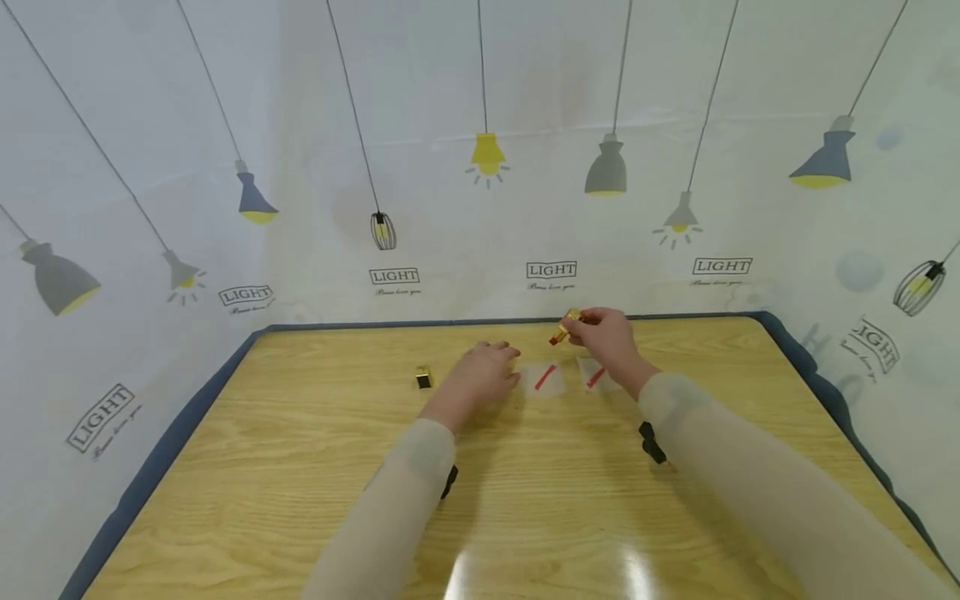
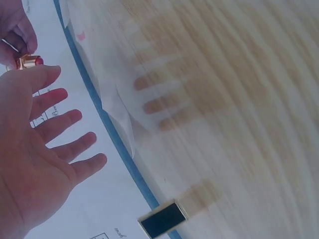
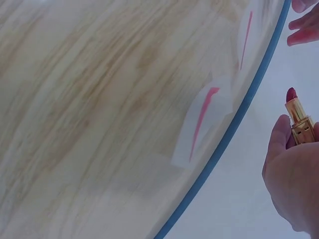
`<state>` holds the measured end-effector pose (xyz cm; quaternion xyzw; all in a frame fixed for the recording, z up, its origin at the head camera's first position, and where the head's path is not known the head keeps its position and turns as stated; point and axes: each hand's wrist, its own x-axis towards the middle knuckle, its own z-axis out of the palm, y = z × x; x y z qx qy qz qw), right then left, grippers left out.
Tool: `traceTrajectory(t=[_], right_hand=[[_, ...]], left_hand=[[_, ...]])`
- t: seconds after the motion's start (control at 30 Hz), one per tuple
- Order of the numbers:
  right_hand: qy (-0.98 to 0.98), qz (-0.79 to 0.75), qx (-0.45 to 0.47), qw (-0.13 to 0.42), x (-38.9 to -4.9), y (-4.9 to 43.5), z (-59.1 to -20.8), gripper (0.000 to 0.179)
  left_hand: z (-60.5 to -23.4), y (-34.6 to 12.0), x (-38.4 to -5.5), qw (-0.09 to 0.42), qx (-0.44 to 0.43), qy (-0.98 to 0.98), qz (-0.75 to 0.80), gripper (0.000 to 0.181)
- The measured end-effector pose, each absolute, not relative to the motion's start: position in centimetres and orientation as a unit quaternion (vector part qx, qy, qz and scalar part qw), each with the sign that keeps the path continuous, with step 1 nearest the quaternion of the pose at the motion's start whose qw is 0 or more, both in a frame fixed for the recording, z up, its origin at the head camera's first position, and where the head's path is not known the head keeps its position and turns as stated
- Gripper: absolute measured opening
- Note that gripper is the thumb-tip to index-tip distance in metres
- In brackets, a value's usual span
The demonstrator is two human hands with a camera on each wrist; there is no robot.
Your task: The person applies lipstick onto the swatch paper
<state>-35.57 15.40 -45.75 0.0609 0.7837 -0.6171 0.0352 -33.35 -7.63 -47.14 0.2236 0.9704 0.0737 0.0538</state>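
White covering (image 1: 435, 92), printed with hanging lamps and the word LIGHT, rises behind and beside the desk (image 1: 315, 492). The desk has a pale wood-grain top, with dark blue edging (image 1: 165, 467) along its rear and sides. Two cream sleeves (image 1: 757, 475) reach in from the near side.

The left hand (image 1: 482, 375) is over the desk, left of the papers, its fingers spread and holding nothing. The right hand (image 1: 609, 337) pinches the lipstick between thumb and fingers. Two whitish paper pieces (image 1: 534, 387) lie side by side near the far edge, the right one partly behind the right hand. The gold lipstick (image 1: 566, 326) is above the desk toward its far edge, its red tip slanting down to the left. A small gold piece with a dark face (image 1: 423, 378) sits left of the left hand. One red stroke (image 1: 545, 377) marks each paper.
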Motion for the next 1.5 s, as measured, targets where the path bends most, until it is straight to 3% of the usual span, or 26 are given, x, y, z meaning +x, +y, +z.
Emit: traceTrajectory(t=[0.3,0.8,1.2,1.5], right_hand=[[0.803,-0.595,0.021,0.045,-35.7,12.2,-45.4,0.054],[0.846,-0.530,-0.052,0.040,-35.0,7.5,-46.0,0.041],[0.864,-0.497,-0.057,0.047,-34.7,6.0,-47.0,0.040],[0.893,-0.426,-0.135,0.044,-34.2,5.1,-47.7,0.028]], left_hand=[[-47.3,-9.9,-31.6,0.096,0.185,0.973,0.096,0.051],[-47.9,-11.9,-29.3,0.117,0.188,0.973,0.065,0.060],[-48.1,-12.4,-27.8,0.150,0.180,0.970,0.064,0.063],[-48.1,-12.7,-27.4,0.201,0.179,0.959,0.087,0.067]])
